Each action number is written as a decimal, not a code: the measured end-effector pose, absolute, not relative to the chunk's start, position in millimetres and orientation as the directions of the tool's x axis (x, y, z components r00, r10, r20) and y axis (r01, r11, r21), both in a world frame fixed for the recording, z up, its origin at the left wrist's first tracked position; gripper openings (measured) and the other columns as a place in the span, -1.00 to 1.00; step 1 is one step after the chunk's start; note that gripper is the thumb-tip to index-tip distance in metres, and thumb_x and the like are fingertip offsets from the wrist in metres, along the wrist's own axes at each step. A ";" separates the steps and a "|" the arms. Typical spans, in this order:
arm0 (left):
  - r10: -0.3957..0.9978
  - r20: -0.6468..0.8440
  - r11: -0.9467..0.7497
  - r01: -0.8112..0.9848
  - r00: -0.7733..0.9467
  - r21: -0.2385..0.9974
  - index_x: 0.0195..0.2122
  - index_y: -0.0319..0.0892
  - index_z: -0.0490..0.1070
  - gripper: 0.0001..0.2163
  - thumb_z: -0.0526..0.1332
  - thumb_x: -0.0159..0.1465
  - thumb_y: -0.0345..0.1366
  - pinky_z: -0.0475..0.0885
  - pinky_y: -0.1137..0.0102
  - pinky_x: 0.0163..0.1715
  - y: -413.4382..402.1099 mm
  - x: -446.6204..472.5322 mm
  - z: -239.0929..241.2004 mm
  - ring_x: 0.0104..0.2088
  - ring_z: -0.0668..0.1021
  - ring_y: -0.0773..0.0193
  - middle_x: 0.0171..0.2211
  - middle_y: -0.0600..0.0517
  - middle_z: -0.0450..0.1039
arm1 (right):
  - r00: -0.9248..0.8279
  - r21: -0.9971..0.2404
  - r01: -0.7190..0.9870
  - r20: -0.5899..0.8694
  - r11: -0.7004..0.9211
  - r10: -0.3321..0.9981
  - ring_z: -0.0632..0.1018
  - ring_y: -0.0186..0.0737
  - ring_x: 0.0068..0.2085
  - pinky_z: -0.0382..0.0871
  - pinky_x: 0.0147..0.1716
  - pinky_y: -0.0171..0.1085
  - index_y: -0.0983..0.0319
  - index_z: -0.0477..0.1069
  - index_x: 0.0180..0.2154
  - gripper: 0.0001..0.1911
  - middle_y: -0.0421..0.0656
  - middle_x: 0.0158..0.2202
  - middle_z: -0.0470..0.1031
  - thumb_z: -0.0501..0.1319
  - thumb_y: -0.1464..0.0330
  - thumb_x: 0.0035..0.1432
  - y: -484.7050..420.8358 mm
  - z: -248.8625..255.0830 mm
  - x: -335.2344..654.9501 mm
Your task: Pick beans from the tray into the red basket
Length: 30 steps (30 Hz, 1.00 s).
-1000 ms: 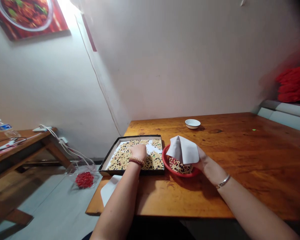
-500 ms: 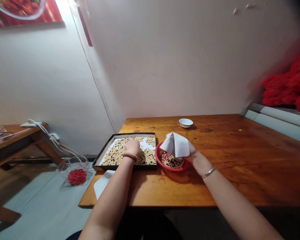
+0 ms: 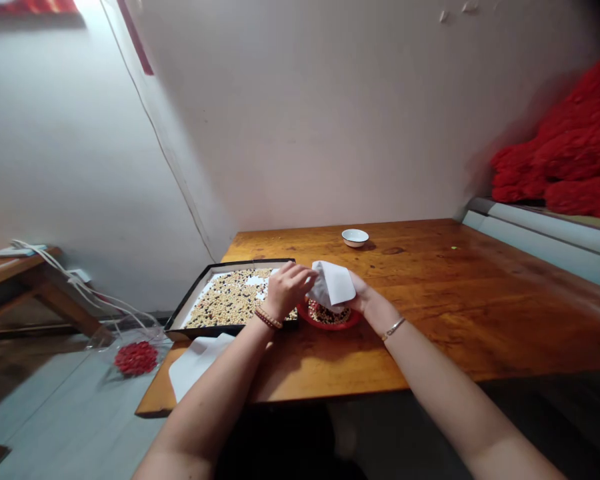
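Note:
My right hand [image 3: 361, 293] holds a folded white sheet [image 3: 339, 283], thin like paper or cloth, above a red bowl [image 3: 330, 325]. Pale and dark beans [image 3: 326, 313] lie inside the bowl. My left hand [image 3: 290, 288] is beside the sheet's left edge, over the gap between the bowl and a black-edged tray [image 3: 180, 315]. Its fingers are bent together; whatever they hold is hidden. Across the tray, mixed beans [image 3: 225, 299], mostly pale with some dark ones, are spread on a white base.
Another white sheet [image 3: 196, 363] lies at the table's front left, partly under my left forearm. A small white bowl [image 3: 355, 237] stands toward the back of the wooden table [image 3: 420, 293]. Red netting-like heaps [image 3: 560, 147] are at right. A clear bag with red pieces [image 3: 136, 358] sits on the floor.
My left hand has lifted from the beans in the tray and moved right to the white sheet. The sheet in my right hand is turned somewhat. The view has shifted slightly right.

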<state>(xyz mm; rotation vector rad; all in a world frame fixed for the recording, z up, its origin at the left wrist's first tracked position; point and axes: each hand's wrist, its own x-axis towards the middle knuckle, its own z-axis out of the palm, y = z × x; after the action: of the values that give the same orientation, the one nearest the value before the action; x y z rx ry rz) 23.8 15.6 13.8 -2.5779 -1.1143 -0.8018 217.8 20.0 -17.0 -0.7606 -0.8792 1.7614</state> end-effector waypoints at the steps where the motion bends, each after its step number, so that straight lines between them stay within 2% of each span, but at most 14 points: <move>1: 0.585 0.560 -0.707 0.707 0.587 -0.002 -0.10 -0.08 0.60 -0.67 0.01 0.52 -0.20 0.41 0.32 -0.03 13.5 27.0 11.1 -0.11 0.53 0.20 -0.11 -0.03 0.63 | -0.331 -0.859 -0.459 -0.073 -0.228 0.941 0.61 -0.20 -0.31 0.54 -0.17 -0.22 0.28 0.52 -0.26 -0.81 -0.13 -0.34 0.64 0.20 0.31 0.21 18.0 -17.0 215.8; 5: 0.554 0.560 -0.710 0.701 0.616 -0.069 -0.19 -0.11 0.58 -0.71 0.05 0.50 -0.24 0.42 0.34 -0.15 12.0 30.7 3.2 -0.15 0.52 0.19 -0.18 -0.04 0.62 | -0.315 -0.934 -0.346 0.022 -0.093 0.949 0.56 -0.24 -0.35 0.48 -0.24 -0.26 0.29 0.55 -0.30 -0.78 -0.17 -0.34 0.64 0.41 0.33 -0.03 11.7 -16.2 210.4; 7: 0.544 0.580 -0.702 0.708 0.607 -0.082 -0.24 -0.12 0.55 -0.74 0.08 0.49 -0.27 0.42 0.34 -0.18 13.0 29.1 1.1 -0.17 0.52 0.19 -0.24 -0.04 0.60 | -0.264 -0.973 -0.232 0.057 -0.006 0.963 0.53 -0.25 -0.35 0.46 -0.23 -0.26 0.26 0.58 -0.31 -0.75 -0.19 -0.34 0.64 0.45 0.30 -0.08 10.4 -16.2 208.8; 10: 0.574 0.610 -0.683 0.730 0.546 -0.010 -0.24 -0.13 0.51 -0.87 0.19 0.44 -0.28 0.44 0.37 -0.23 13.2 24.3 -0.6 -0.21 0.55 0.22 -0.28 -0.01 0.58 | -0.251 -0.994 -0.084 0.090 0.071 0.964 0.55 -0.17 -0.29 0.46 -0.15 -0.18 0.21 0.60 -0.33 -0.79 -0.21 -0.35 0.63 0.41 0.26 -0.06 9.4 -17.4 206.3; 13: 0.605 0.636 -0.670 0.738 0.479 0.082 -0.21 -0.13 0.48 -0.96 0.29 0.37 -0.30 0.44 0.41 -0.28 12.7 18.4 -0.7 -0.24 0.57 0.26 -0.25 0.01 0.57 | -0.338 -0.992 -0.030 0.122 0.119 0.933 0.57 -0.10 -0.22 0.46 -0.10 -0.14 0.18 0.58 -0.36 -0.85 -0.20 -0.34 0.63 0.37 0.27 -0.02 8.7 -19.4 204.0; 15: 0.577 0.650 -0.688 0.723 0.494 0.062 -0.23 -0.13 0.48 -0.96 0.28 0.38 -0.31 0.43 0.42 -0.28 13.5 15.9 -0.8 -0.26 0.57 0.26 -0.28 0.01 0.57 | -0.358 -0.986 0.002 0.154 0.165 0.921 0.56 -0.10 -0.22 0.46 -0.12 -0.15 0.18 0.58 -0.35 -0.86 -0.19 -0.31 0.64 0.31 0.28 0.03 8.7 -20.1 203.4; 18: 0.525 0.665 -0.698 0.716 0.532 -0.023 -0.34 -0.14 0.45 -0.84 0.20 0.42 -0.31 0.39 0.42 -0.32 15.7 16.6 -3.1 -0.32 0.54 0.26 -0.39 0.01 0.52 | -0.340 -0.962 0.070 0.227 0.266 0.912 0.56 -0.11 -0.24 0.44 -0.17 -0.20 0.17 0.58 -0.33 -0.83 -0.20 -0.29 0.65 0.21 0.30 0.08 8.5 -18.5 204.5; 21: 0.523 0.639 -0.696 0.716 0.564 -0.063 -0.39 -0.14 0.43 -0.75 0.11 0.46 -0.35 0.37 0.42 -0.33 16.0 20.3 -5.7 -0.36 0.51 0.26 -0.43 0.02 0.49 | -0.324 -0.905 0.231 0.275 0.358 0.905 0.55 -0.10 -0.31 0.39 -0.27 -0.23 0.17 0.55 -0.41 -0.81 -0.18 -0.34 0.66 0.16 0.33 0.09 5.3 -12.7 206.2; 25: 0.606 0.562 -0.671 0.741 0.563 -0.019 -0.29 -0.13 0.48 -0.82 0.14 0.45 -0.29 0.39 0.40 -0.29 15.2 18.5 1.6 -0.26 0.55 0.22 -0.32 0.00 0.55 | -0.246 -0.849 0.373 0.299 0.374 0.922 0.59 -0.04 -0.29 0.38 -0.26 -0.22 0.17 0.58 -0.39 -0.81 -0.11 -0.30 0.68 0.18 0.33 0.11 0.0 -4.5 208.2; 28: 0.756 0.466 -0.544 0.838 0.460 0.055 -0.20 -0.10 0.50 -0.87 0.18 0.42 -0.24 0.40 0.38 -0.23 21.2 5.8 11.6 -0.18 0.58 0.18 -0.24 -0.02 0.59 | -0.165 -0.872 0.338 0.315 0.353 0.935 0.61 -0.05 -0.22 0.42 -0.17 -0.22 0.17 0.59 -0.33 -0.82 -0.10 -0.25 0.69 0.20 0.38 0.07 3.7 -7.8 210.1; 30: 0.859 0.350 -0.430 0.898 0.374 0.093 -0.16 -0.10 0.50 -0.86 0.16 0.42 -0.25 0.41 0.37 -0.20 28.9 -7.2 15.5 -0.16 0.59 0.17 -0.20 -0.02 0.61 | -0.136 -0.903 0.274 0.305 0.331 0.943 0.60 -0.09 -0.20 0.44 -0.13 -0.23 0.18 0.57 -0.32 -0.80 -0.12 -0.25 0.68 0.20 0.43 0.01 10.7 -14.8 210.5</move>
<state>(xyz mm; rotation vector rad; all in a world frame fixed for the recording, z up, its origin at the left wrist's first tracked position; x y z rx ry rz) -7.2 28.9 15.5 -2.5088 -1.6109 -0.5326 210.5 10.7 -14.8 -1.1193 -1.6292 0.8665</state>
